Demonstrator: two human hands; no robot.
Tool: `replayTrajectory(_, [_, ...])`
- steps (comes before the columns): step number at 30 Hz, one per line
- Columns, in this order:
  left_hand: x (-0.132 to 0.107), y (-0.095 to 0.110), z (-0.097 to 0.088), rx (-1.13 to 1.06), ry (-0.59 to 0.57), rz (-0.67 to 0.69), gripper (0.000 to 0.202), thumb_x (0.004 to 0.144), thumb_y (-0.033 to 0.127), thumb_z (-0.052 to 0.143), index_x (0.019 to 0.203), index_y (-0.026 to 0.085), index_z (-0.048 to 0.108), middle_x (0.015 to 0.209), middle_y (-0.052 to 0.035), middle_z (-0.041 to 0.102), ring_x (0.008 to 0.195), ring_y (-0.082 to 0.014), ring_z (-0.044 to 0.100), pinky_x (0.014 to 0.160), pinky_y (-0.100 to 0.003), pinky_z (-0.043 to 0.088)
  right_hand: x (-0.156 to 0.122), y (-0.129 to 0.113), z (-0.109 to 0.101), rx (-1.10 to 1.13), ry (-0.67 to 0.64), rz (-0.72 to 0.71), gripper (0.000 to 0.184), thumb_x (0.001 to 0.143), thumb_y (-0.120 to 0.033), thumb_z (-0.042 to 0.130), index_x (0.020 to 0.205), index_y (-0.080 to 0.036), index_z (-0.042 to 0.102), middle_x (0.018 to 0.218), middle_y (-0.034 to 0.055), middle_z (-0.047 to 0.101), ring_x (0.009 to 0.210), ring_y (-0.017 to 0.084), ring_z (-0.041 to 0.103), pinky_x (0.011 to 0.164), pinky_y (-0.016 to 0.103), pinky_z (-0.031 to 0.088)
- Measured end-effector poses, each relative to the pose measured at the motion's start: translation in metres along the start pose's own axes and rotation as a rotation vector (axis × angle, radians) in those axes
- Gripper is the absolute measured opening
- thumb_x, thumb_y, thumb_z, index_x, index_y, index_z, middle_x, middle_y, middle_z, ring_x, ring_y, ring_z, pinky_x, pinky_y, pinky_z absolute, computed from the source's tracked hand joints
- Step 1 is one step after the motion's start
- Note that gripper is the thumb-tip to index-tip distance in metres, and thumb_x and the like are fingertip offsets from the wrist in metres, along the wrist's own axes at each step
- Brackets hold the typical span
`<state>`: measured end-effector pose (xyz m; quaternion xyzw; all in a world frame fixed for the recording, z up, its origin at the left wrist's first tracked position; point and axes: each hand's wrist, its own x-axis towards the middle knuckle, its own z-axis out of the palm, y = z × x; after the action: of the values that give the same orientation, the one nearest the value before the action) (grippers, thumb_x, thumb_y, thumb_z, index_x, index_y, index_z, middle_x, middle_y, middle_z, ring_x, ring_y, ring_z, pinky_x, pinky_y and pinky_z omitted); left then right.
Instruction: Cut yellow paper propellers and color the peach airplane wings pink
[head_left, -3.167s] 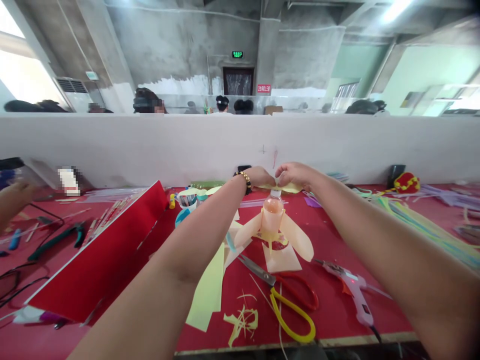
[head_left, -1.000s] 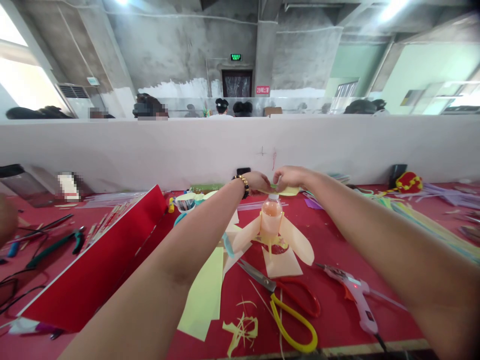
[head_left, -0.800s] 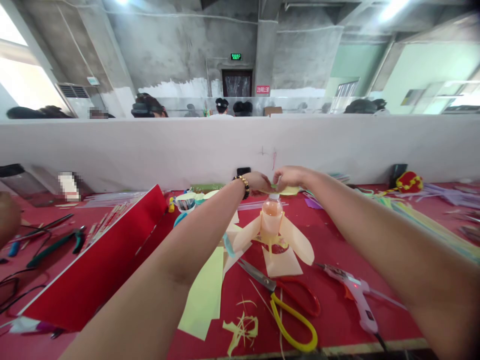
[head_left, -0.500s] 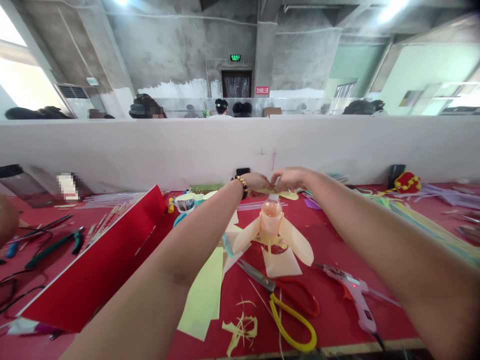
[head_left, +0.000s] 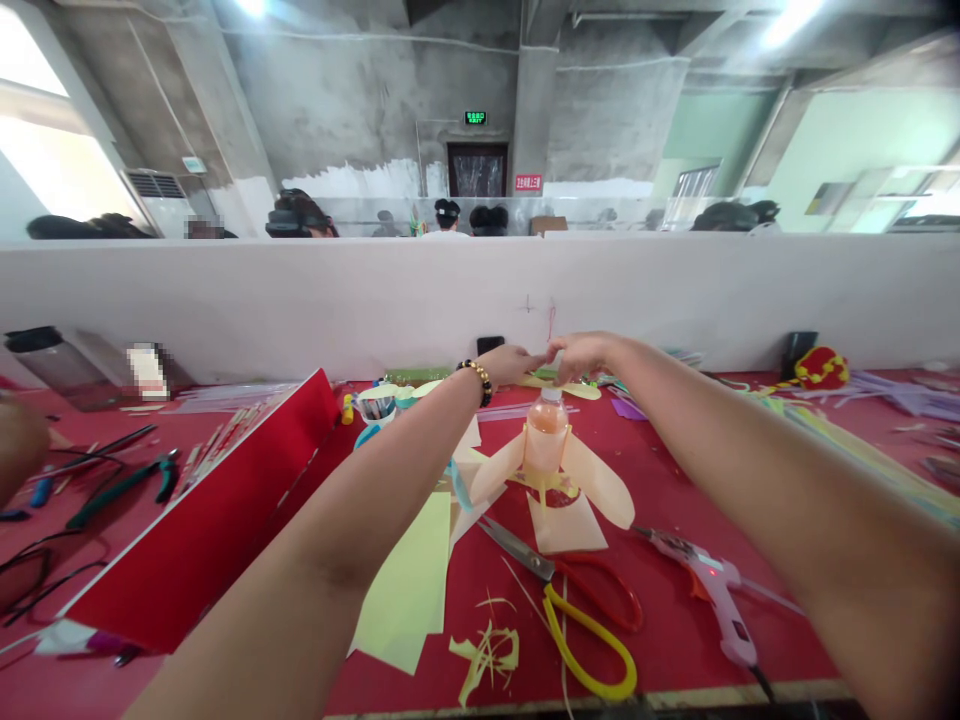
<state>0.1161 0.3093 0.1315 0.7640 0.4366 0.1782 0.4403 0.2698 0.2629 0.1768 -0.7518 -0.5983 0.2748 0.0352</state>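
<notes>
Both my hands meet just above the capped clear bottle (head_left: pixel 546 420), which has pale paper wings at its sides and a square paper base. Around its cap spread pale yellow paper blades (head_left: pixel 581 391). My left hand (head_left: pixel 519 366), a beaded bracelet on its wrist, reaches in from the left with its fingertips against the other hand's. My right hand (head_left: pixel 589 354) bends its fingers down in a pinch over the blades. Anything between the fingertips is too small to make out. Scissors (head_left: pixel 551 580) with red and yellow handles lie in front of the bottle.
A pink glue gun (head_left: pixel 712 585) with a lit red light lies to the right. Yellow paper sheets (head_left: pixel 409 590) and scraps (head_left: pixel 487 655) are near the front. A red box (head_left: pixel 210 510) and pliers (head_left: pixel 127 490) occupy the left. Behind runs a white partition (head_left: pixel 375 300).
My left hand has drawn slightly back from the paper blades, its fingers now straighter and meeting my right fingertips. The whole view has shifted a little; the bottle stays standing in place.
</notes>
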Motion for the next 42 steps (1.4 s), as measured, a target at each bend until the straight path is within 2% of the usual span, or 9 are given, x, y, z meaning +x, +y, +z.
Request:
replayTrajectory(3, [-0.001, 0.0, 0.007, 0.01, -0.041, 0.001, 0.038, 0.064, 0.05, 0.076, 0.076, 0.019, 0.058, 0.066, 0.0003, 0.058, 0.058, -0.0115, 0.052, 0.05, -0.021, 0.034, 0.0, 0.0, 0.001, -0.012, -0.001, 0.007, 0.049, 0.066, -0.017, 0.077, 0.108, -0.025, 0.055, 0.081, 0.002, 0.063, 0.082, 0.022, 0.062, 0.063, 0.03, 0.045])
replayTrajectory(7, [-0.003, 0.001, 0.013, -0.002, -0.078, -0.014, 0.039, 0.062, 0.045, 0.08, 0.08, 0.018, 0.058, 0.066, 0.0023, 0.058, 0.057, -0.0091, 0.05, 0.05, -0.02, 0.035, 0.003, 0.001, 0.002, -0.018, 0.006, 0.015, 0.048, 0.068, -0.015, 0.074, 0.109, -0.025, 0.052, 0.077, 0.0007, 0.061, 0.077, 0.02, 0.06, 0.061, 0.03, 0.044])
replayTrajectory(15, [0.006, -0.003, 0.017, -0.011, -0.095, -0.046, 0.038, 0.057, 0.041, 0.083, 0.07, 0.018, 0.056, 0.057, 0.0045, 0.051, 0.052, -0.0082, 0.045, 0.05, -0.021, 0.037, 0.005, 0.004, 0.004, 0.016, 0.019, 0.01, 0.046, 0.066, -0.016, 0.075, 0.105, -0.025, 0.054, 0.073, -0.0007, 0.06, 0.072, 0.017, 0.059, 0.059, 0.026, 0.041])
replayTrajectory(23, [0.015, -0.004, 0.017, -0.003, -0.085, -0.012, 0.038, 0.05, 0.04, 0.087, 0.057, 0.019, 0.056, 0.047, 0.0055, 0.043, 0.047, -0.01, 0.042, 0.049, -0.025, 0.034, 0.001, 0.01, 0.009, 0.129, 0.04, -0.04, 0.039, 0.068, -0.013, 0.071, 0.102, -0.022, 0.055, 0.067, -0.0015, 0.059, 0.066, 0.015, 0.057, 0.054, 0.024, 0.037])
replayTrajectory(28, [0.013, -0.001, 0.019, -0.013, -0.066, 0.017, 0.034, 0.051, 0.04, 0.085, 0.057, 0.019, 0.059, 0.046, 0.0049, 0.044, 0.048, -0.0117, 0.044, 0.05, -0.027, 0.033, 0.0, 0.015, 0.011, 0.2, 0.069, -0.075, 0.033, 0.067, -0.011, 0.07, 0.095, -0.022, 0.058, 0.07, -0.0011, 0.061, 0.068, 0.016, 0.057, 0.058, 0.025, 0.04])
replayTrajectory(34, [0.007, 0.003, 0.021, -0.019, -0.015, 0.066, 0.026, 0.053, 0.033, 0.084, 0.058, 0.018, 0.063, 0.046, 0.0042, 0.046, 0.051, -0.0118, 0.046, 0.052, -0.026, 0.034, -0.002, 0.02, 0.009, 0.239, 0.063, -0.116, 0.021, 0.066, -0.011, 0.07, 0.083, -0.02, 0.062, 0.062, -0.0023, 0.057, 0.061, 0.014, 0.055, 0.055, 0.024, 0.039])
replayTrajectory(38, [0.001, 0.007, 0.018, -0.034, 0.033, 0.118, 0.022, 0.055, 0.027, 0.083, 0.057, 0.016, 0.063, 0.051, 0.0033, 0.052, 0.055, -0.0099, 0.046, 0.054, -0.023, 0.035, -0.01, 0.019, 0.006, 0.253, 0.058, -0.129, 0.014, 0.063, -0.012, 0.071, 0.073, -0.019, 0.064, 0.057, -0.0028, 0.056, 0.058, 0.014, 0.053, 0.057, 0.025, 0.04])
replayTrajectory(42, [-0.006, 0.013, 0.014, -0.069, 0.024, 0.169, 0.021, 0.057, 0.027, 0.082, 0.059, 0.016, 0.064, 0.052, 0.004, 0.052, 0.053, -0.0082, 0.042, 0.053, -0.023, 0.033, -0.024, 0.016, 0.002, 0.268, 0.073, -0.162, 0.008, 0.061, -0.014, 0.07, 0.065, -0.019, 0.065, 0.052, -0.0033, 0.054, 0.057, 0.014, 0.05, 0.056, 0.025, 0.038])
